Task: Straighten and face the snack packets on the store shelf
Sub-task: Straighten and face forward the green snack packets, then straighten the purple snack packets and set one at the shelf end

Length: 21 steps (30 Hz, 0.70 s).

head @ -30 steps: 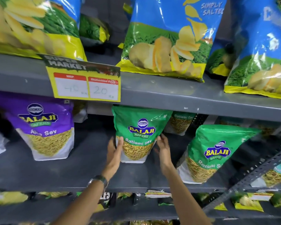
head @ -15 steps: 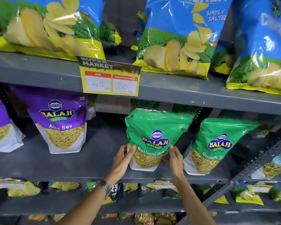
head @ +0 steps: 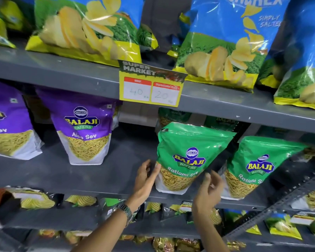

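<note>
The glossy green plastic Ratlami Sev pouch (head: pixel 187 157) is standing label-forward at the grey metal middle shelf's (head: pixel 98 175) front edge. The left hand (head: pixel 145 179) is steadying its side with loose fingertips; the right hand (head: pixel 207 191) is hovering beside it, released.

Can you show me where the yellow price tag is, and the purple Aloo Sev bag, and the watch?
Yellow price tag (head: pixel 150 86), head view, on its white price boxes.
Purple Aloo Sev bag (head: pixel 85 124), head view, on its Balaji logo.
Watch (head: pixel 126 211), head view, on the metal band at the left wrist.
</note>
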Tool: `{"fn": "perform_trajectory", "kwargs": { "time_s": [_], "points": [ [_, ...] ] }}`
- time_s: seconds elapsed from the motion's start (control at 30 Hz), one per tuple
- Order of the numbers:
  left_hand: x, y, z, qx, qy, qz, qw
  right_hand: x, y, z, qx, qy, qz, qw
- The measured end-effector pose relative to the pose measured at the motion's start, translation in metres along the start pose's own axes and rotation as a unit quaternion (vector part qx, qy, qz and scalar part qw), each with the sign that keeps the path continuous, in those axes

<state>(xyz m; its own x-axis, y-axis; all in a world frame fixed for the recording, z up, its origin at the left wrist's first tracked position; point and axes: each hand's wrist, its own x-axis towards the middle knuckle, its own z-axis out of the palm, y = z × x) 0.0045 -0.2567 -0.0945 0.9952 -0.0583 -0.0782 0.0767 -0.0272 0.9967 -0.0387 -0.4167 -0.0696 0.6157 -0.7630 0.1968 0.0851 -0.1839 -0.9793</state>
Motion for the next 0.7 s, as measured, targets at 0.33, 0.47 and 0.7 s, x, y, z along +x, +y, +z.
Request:
{"fn": "perform_trajectory", "kwargs": {
  "time_s": [0.33, 0.47, 0.7],
  "points": [
    [0.009, 0.013, -0.183, -0.103, 0.338, 0.186, 0.917, -0.114, -0.020, 0.143, -0.015, -0.309, -0.114, 0.944],
    [0.051, 0.012, -0.254, -0.053, 0.299, 0.048, 0.952, -0.096, -0.055, 0.225, 0.104, -0.309, 0.113, 0.938],
    [0.061, 0.020, -0.275, -0.006, 0.090, -0.038, 0.995, -0.103, -0.061, 0.258, 0.045, -0.392, 0.178, 0.901]
  ]
}}
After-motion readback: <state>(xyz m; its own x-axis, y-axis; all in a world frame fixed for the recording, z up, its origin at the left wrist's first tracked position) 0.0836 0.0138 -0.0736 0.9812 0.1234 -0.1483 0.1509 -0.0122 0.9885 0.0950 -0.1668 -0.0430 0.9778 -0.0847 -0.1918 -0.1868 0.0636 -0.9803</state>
